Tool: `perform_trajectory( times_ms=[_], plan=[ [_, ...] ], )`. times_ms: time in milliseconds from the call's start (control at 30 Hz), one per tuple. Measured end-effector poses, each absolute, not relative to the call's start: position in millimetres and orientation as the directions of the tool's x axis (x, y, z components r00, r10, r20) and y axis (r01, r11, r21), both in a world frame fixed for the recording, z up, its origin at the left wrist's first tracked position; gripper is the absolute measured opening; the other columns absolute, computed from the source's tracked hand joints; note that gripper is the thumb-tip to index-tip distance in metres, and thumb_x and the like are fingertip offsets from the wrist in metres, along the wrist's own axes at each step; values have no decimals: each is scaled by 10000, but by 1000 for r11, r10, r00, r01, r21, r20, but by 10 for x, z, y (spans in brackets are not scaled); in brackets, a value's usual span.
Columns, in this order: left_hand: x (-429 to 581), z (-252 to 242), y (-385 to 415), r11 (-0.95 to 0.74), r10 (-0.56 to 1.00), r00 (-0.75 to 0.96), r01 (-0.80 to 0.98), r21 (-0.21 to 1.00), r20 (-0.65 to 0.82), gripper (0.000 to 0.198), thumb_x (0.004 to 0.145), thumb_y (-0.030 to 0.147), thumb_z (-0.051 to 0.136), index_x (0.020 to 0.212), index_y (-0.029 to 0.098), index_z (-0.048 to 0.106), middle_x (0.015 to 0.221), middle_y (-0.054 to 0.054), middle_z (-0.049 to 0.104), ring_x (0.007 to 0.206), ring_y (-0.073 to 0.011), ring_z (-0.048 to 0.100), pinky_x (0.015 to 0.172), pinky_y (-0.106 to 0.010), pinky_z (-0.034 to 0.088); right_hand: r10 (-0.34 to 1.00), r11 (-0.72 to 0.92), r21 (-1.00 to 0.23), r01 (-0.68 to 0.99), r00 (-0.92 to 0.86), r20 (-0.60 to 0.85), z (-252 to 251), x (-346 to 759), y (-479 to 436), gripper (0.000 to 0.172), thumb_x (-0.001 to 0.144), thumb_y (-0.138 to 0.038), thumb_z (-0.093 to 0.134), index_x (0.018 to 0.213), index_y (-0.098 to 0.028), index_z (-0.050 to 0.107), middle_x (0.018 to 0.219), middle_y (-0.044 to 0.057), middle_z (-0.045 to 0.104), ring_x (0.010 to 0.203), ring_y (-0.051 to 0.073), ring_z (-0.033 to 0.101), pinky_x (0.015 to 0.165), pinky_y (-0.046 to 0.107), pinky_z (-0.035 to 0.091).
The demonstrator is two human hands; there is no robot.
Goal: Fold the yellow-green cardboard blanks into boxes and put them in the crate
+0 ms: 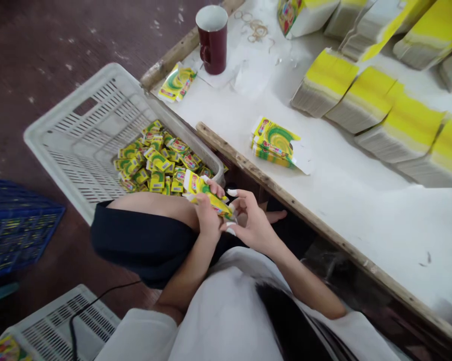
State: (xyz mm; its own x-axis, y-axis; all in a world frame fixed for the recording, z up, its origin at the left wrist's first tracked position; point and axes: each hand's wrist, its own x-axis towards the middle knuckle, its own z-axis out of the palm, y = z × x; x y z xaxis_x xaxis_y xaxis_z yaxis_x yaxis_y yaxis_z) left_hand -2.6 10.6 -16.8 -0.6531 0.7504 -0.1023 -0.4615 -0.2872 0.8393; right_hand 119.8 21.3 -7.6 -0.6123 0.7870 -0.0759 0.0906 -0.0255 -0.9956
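Note:
My left hand [210,215] is closed around a small yellow-and-green printed carton [196,186], held above my lap. By the lower right end of this carton is my right hand [254,223], its thumb and forefinger apart and curved. White coverings sit on those fingertips; whether they touch the carton I cannot tell. A short stack of flat cartons [273,140] lies on the white table, up and to the right of my hands. Beyond my knee, a white plastic crate [70,118] holds many small filled-out cartons [158,159].
On the table [346,215] stand a maroon mug [213,47], rubber bands [258,31], another flat carton [177,82] and rows of stacked yellow cartons [380,100]. A wooden strip [286,193] edges it. A blue crate [19,225] and another white crate [75,316] are at left.

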Motion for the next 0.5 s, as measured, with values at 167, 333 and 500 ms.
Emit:
perform_trajectory(
  times_ms=[167,333,500],
  plan=[
    [0,-316,61,-172,824,-561,-386,906,-83,536,589,565,909,931,227,671,843,-4,718,770,-177,709,745,-300,587,868,217,-966,138,-481,127,33,1451,510,176,871,-159,654,1023,-248,649,905,8,666,794,173,631,705,312,506],
    [-40,-283,37,-178,834,-551,-286,941,-10,422,813,570,753,1085,248,716,1034,-76,780,1021,-271,747,917,-412,598,817,524,-796,304,-445,368,253,1764,779,251,892,-90,605,994,-291,715,899,11,687,823,195,636,739,350,533],
    [-200,-164,49,-281,820,-498,80,956,283,827,740,724,724,1387,248,529,1393,-143,623,1345,-344,563,1147,-507,428,645,760,-436,481,-640,418,315,1873,831,241,948,-122,601,943,-327,728,874,-9,723,966,233,617,1162,537,334]
  ],
)
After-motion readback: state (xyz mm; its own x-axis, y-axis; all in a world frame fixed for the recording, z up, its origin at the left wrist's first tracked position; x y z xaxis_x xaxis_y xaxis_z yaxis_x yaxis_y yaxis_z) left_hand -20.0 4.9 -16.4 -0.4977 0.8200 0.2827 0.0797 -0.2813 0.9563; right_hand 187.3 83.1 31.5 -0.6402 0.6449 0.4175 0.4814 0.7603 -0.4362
